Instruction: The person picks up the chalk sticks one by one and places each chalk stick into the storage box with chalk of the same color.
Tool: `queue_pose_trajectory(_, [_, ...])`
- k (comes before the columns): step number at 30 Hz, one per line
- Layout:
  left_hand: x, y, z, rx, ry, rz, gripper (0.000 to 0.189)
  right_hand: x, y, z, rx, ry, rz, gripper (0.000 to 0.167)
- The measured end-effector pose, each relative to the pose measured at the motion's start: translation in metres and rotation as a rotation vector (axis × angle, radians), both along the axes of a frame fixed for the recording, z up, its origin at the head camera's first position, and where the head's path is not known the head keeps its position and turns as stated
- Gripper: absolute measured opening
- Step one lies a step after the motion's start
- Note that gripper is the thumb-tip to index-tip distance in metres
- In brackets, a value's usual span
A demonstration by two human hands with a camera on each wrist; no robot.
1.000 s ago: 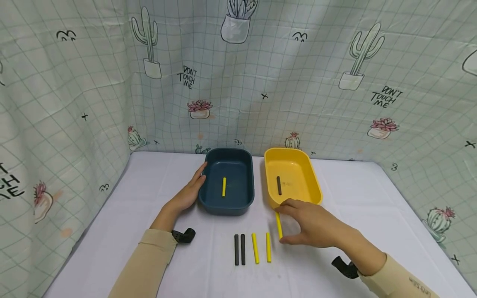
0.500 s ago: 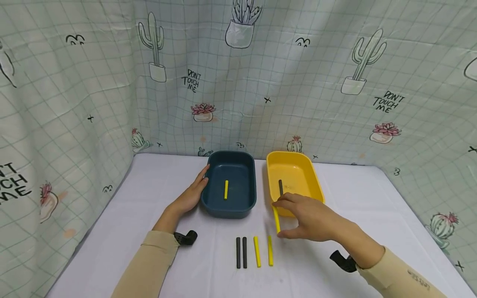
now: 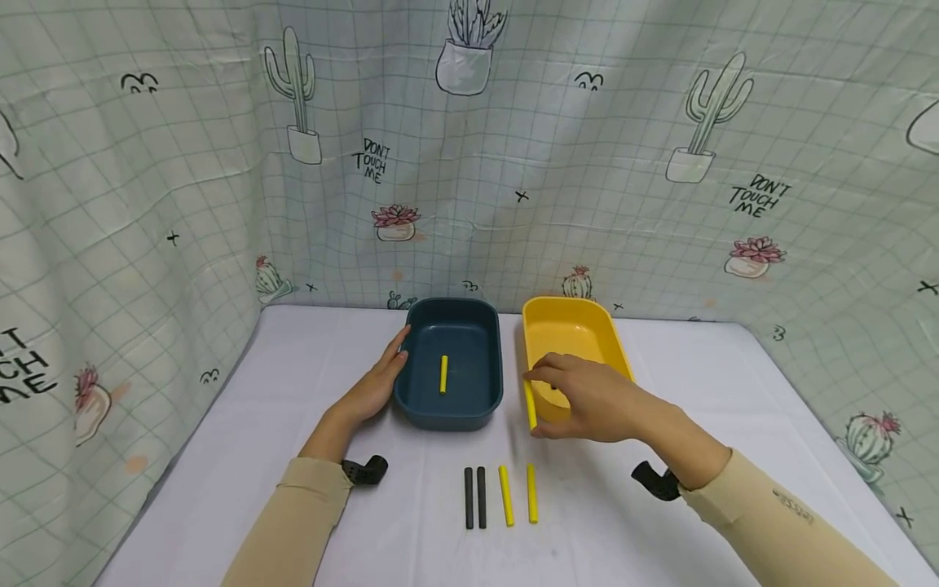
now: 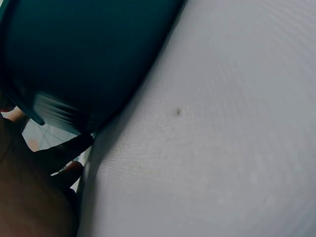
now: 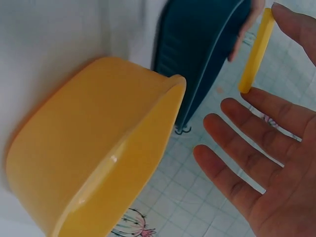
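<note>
My right hand (image 3: 594,399) pinches a short yellow stick (image 3: 531,405) by its two ends, thumb on one and index finger on the other. In the right wrist view the stick (image 5: 256,52) is in the air, and the other fingers are spread. The yellow bin (image 3: 575,322) lies under and beside this hand, which hides most of the dark stick inside. My left hand (image 3: 372,383) rests its fairly straight fingers against the left side of the dark blue bin (image 3: 451,420). Another yellow stick (image 3: 443,375) lies in the blue bin.
On the white table (image 3: 411,538), in front of the bins, two dark sticks (image 3: 475,497) lie beside two yellow sticks (image 3: 519,495), roughly in a row. A cactus-print curtain (image 3: 469,163) hangs behind the bins and along both sides.
The right hand has lifted the yellow stick and moved it up and left, from the yellow bin's front towards the gap between the bins. The left hand stays at the blue bin.
</note>
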State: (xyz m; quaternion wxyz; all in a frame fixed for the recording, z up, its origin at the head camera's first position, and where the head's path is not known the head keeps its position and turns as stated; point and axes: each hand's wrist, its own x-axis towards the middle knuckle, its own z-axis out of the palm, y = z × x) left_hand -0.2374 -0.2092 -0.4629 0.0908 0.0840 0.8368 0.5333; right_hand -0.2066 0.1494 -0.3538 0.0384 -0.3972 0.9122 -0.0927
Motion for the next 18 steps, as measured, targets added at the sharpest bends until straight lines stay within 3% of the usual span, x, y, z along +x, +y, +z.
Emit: queue_pose_trajectory(18, [0.000,0.001,0.000,0.014,-0.007,0.001,0.055,-0.028,-0.021,0.008,0.019,-0.037,-0.029,0.069])
